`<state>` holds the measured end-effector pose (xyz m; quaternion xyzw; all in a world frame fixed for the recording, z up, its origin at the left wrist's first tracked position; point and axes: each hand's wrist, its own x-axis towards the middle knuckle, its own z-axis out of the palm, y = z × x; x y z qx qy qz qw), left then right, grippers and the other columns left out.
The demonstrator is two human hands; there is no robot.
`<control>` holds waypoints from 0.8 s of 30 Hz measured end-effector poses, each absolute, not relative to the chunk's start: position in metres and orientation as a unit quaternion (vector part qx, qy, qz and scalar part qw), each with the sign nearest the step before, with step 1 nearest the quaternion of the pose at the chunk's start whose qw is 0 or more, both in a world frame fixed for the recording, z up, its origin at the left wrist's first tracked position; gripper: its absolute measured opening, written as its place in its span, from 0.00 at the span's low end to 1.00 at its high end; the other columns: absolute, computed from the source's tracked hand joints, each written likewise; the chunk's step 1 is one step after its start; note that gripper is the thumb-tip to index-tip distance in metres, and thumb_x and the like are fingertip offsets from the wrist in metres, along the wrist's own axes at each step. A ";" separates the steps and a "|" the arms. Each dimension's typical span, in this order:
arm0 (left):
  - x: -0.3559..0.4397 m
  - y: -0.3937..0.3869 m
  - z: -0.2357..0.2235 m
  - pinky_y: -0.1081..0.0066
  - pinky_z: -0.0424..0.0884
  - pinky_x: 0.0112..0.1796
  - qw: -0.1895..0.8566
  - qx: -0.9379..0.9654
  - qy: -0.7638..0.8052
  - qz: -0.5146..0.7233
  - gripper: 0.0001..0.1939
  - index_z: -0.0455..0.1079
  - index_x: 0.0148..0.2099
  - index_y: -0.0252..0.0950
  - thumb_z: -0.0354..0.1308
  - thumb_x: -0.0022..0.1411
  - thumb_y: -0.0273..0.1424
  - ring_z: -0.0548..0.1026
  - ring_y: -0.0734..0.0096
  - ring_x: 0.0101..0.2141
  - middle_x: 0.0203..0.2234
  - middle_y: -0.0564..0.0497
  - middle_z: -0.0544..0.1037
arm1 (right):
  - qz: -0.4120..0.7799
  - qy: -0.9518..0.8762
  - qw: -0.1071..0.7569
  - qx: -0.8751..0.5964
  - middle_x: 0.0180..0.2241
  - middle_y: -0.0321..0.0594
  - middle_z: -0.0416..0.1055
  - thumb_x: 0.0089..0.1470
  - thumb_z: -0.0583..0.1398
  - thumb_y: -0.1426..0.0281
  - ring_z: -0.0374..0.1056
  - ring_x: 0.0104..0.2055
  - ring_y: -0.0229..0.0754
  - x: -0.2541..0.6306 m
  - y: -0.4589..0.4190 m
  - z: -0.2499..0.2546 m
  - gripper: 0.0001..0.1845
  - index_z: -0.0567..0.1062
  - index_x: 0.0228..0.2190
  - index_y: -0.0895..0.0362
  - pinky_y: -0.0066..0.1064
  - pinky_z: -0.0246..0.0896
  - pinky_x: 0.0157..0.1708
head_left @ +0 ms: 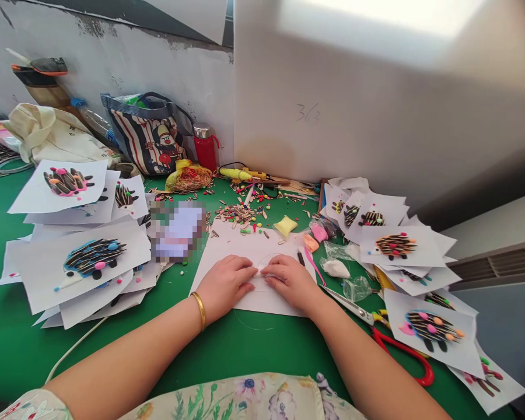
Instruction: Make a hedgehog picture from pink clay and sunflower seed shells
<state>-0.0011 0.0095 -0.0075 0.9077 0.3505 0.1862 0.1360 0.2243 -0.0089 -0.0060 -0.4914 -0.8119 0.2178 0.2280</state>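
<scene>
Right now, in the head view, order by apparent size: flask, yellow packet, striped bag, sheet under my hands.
1. Sheet, though partly covered
2. Striped bag
3. Flask
4. Yellow packet

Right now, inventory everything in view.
paper: 1+, white, centre
pen: 1, black, paper's right
stick: 1, pink, beside pen
clay: several, mixed, right
scissors: 1, red-handled, right
seeds: many, brown, behind paper
beads: many, mixed, near seeds
cards: many, white, both sides
blurred item: 1, pale, left
handbag: 1, striped, rear
cloth bag: 1, cream, left
flask: 1, red, rear
bottle: 1, clear, rear
cable: 1, white, left front
table: 1, green, beneath
bangle: 1, gold, left wrist
left hand, right hand: 2, bare, on paper
</scene>
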 end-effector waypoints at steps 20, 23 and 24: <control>-0.001 0.010 -0.008 0.56 0.69 0.50 0.150 0.900 0.365 0.184 0.14 0.72 0.49 0.36 0.62 0.61 0.32 0.71 0.58 0.47 0.46 0.45 0.75 | 0.096 -0.884 0.179 -0.422 0.41 0.44 0.69 0.59 0.59 0.69 0.63 0.43 0.44 0.226 -0.019 -0.002 0.18 0.74 0.51 0.49 0.38 0.62 0.44; 0.000 0.010 -0.008 0.56 0.69 0.50 0.151 0.900 0.366 0.186 0.15 0.72 0.49 0.35 0.62 0.60 0.32 0.71 0.58 0.47 0.46 0.44 0.75 | 0.081 -0.884 0.164 -0.430 0.41 0.44 0.68 0.59 0.60 0.67 0.61 0.42 0.45 0.222 -0.019 -0.001 0.17 0.75 0.51 0.49 0.39 0.61 0.43; 0.000 0.010 -0.008 0.56 0.69 0.50 0.151 0.899 0.366 0.186 0.15 0.72 0.49 0.35 0.62 0.60 0.32 0.71 0.58 0.47 0.46 0.44 0.75 | 0.077 -0.884 0.160 -0.432 0.41 0.44 0.68 0.59 0.60 0.66 0.61 0.42 0.45 0.221 -0.020 -0.001 0.17 0.75 0.51 0.48 0.39 0.61 0.43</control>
